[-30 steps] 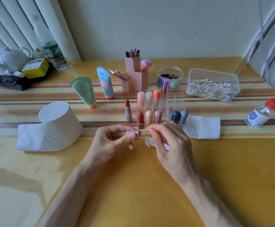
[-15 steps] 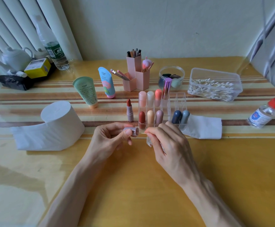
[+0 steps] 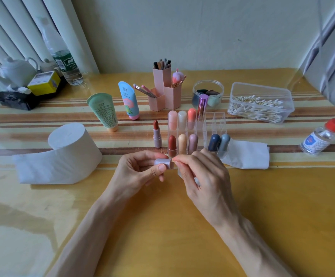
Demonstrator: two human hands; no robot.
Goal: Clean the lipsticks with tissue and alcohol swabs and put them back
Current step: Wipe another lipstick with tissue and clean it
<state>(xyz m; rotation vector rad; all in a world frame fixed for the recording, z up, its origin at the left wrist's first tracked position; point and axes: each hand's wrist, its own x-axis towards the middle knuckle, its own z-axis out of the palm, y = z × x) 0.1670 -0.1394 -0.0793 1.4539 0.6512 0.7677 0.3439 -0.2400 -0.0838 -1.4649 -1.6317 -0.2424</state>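
Observation:
My left hand (image 3: 136, 172) holds a mauve lipstick cap (image 3: 163, 162) lying sideways, its open end facing right. My right hand (image 3: 202, 176) pinches a thin swab stick right at the cap's mouth; the swab tip is hidden. A scrap of white tissue (image 3: 179, 173) shows under the right palm. The uncapped red-brown lipstick (image 3: 157, 134) stands upright just left of the clear organizer (image 3: 215, 124), which holds several capped lipsticks.
A toilet-paper roll (image 3: 71, 148) lies at the left. A folded tissue sheet (image 3: 246, 154) lies right of the organizer. At the right stand a box of cotton swabs (image 3: 260, 102) and a red-capped alcohol bottle (image 3: 322, 136). Tubes and pink brush holders (image 3: 164, 92) stand behind.
My right hand has closed in on the cap, so the swab stick seen between the hands a second ago is now almost hidden. My left hand keeps hold of the cap.

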